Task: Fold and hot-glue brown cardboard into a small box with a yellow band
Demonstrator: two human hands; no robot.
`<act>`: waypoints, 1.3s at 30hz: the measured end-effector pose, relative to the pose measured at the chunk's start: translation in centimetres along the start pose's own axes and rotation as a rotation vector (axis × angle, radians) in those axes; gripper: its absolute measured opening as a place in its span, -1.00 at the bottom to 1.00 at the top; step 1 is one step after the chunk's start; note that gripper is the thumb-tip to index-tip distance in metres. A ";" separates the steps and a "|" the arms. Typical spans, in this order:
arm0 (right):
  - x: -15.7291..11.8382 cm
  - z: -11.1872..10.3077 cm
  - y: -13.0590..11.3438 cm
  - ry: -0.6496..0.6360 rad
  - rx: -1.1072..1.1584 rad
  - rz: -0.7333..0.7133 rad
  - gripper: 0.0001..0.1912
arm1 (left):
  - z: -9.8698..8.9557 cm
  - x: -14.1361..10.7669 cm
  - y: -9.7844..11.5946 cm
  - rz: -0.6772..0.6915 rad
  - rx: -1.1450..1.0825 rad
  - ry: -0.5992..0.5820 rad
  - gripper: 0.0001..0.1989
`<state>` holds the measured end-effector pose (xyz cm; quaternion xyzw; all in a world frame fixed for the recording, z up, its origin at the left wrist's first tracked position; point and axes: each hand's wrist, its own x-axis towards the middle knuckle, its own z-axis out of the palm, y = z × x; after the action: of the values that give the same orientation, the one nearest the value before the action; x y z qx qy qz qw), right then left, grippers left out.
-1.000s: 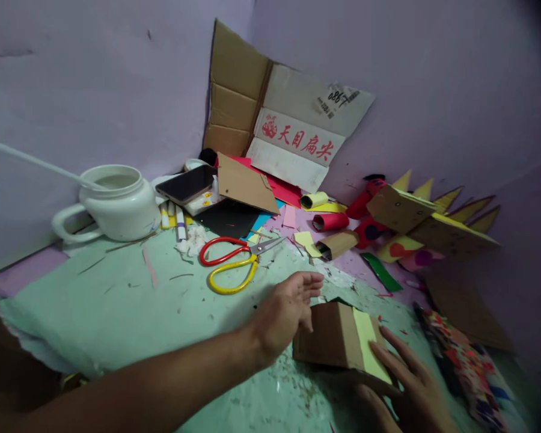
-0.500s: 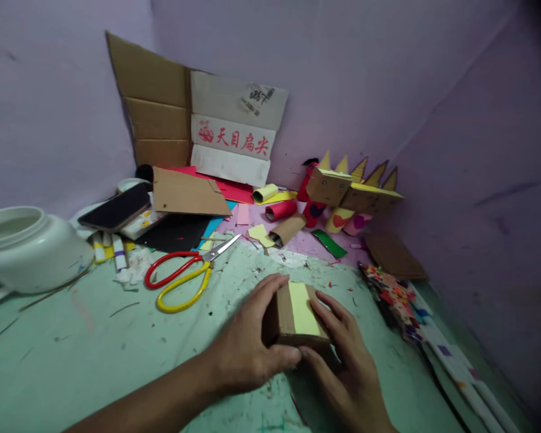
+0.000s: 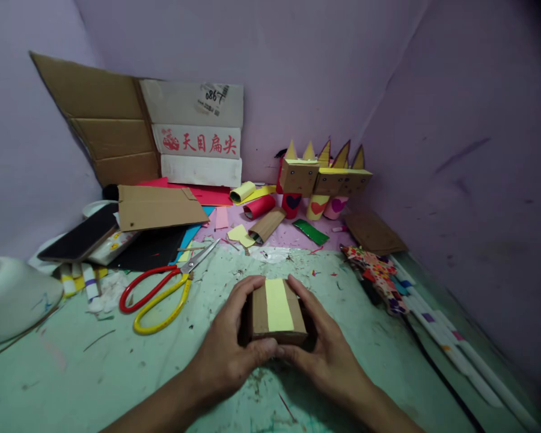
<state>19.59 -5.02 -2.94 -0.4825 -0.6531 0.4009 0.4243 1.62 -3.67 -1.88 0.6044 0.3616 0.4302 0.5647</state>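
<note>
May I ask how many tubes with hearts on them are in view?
3, side by side: the red tube at left, the yellow tube mid-row, the pink tube at right. Others may be hidden.

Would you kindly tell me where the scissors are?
In the head view, the red-and-yellow scissors lie left of the left hand, just in front of the black sheet.

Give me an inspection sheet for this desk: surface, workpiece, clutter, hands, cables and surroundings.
Surface: green covering, marked and littered with small scraps.
Workpiece: small cardboard box with a yellowish strip on top.
Clutter: scissors, white marker, red paper roll, assorted paper.
Hands: left hand and right hand hold the box from either side.
Cables: thin dark line at right; cannot tell whether it is one.
Surroundings: purple walls, large cardboard sheet, cardboard figures.
</note>
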 end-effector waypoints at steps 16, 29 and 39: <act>-0.5 0.1 0.1 0.024 -0.135 -0.193 -0.31 | -0.5 -0.3 -0.7 0.034 0.201 0.011 -0.45; -2.7 -2.0 0.0 0.124 0.077 -0.019 -0.37 | -0.3 -0.4 -1.3 -0.012 0.264 0.086 -0.40; -2.4 -0.5 -0.2 -0.055 0.259 -0.026 -0.32 | 0.0 -0.1 -0.4 -0.012 0.342 0.032 -0.23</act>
<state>20.42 -7.30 -2.99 -0.4037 -0.6136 0.4895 0.4701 1.55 -3.74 -2.33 0.6826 0.4420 0.3686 0.4503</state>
